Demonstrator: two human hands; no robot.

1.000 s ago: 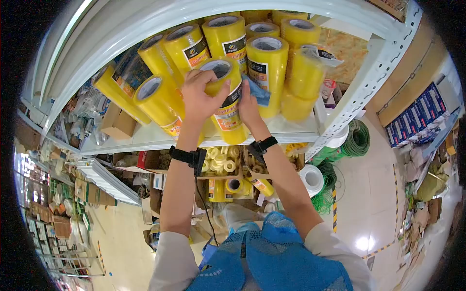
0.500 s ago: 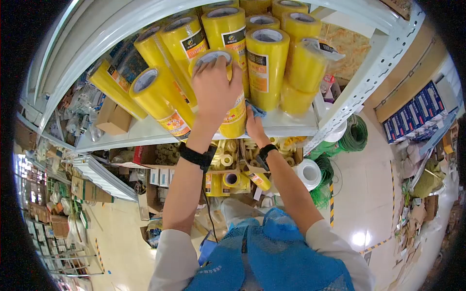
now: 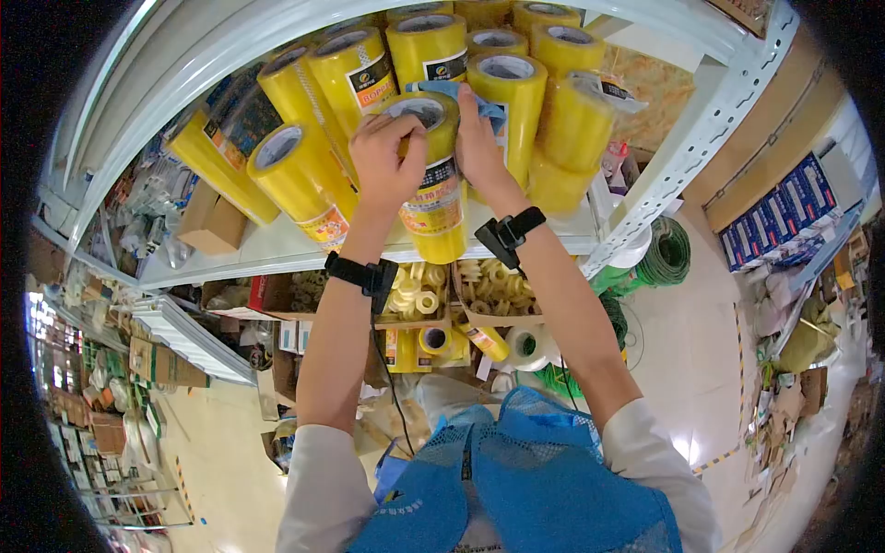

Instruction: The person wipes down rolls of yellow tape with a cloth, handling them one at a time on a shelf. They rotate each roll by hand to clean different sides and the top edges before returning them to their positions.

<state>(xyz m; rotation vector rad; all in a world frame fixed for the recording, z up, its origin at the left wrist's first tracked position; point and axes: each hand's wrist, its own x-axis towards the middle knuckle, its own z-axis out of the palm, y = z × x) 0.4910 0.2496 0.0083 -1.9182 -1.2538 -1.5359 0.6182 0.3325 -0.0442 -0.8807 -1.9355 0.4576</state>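
A tall yellow stack of packing tape rolls (image 3: 433, 207) stands upright at the front edge of the shelf, with a printed label facing me. My left hand (image 3: 385, 158) grips its upper left side, fingers curled over the top rim. On the stack's right, my right hand (image 3: 479, 152) presses a blue cloth (image 3: 493, 114) against it; the cloth reaches behind the top roll. Part of that hand's grip is hidden. Close by on the left leans another tape stack (image 3: 300, 180), and one more tape stack (image 3: 516, 88) rises behind my right hand.
Several more tape stacks crowd the back of the white metal shelf (image 3: 207, 264). Below are cartons of small pale rings (image 3: 493, 288) and loose tape rolls (image 3: 433, 341). A perforated post (image 3: 696, 138) borders the right side; coiled green wire (image 3: 668, 251) lies past it.
My left hand has shifted from the stack's top to its left rim. My right hand has risen with the cloth from low on the side to the top. The stack's label has turned towards me.
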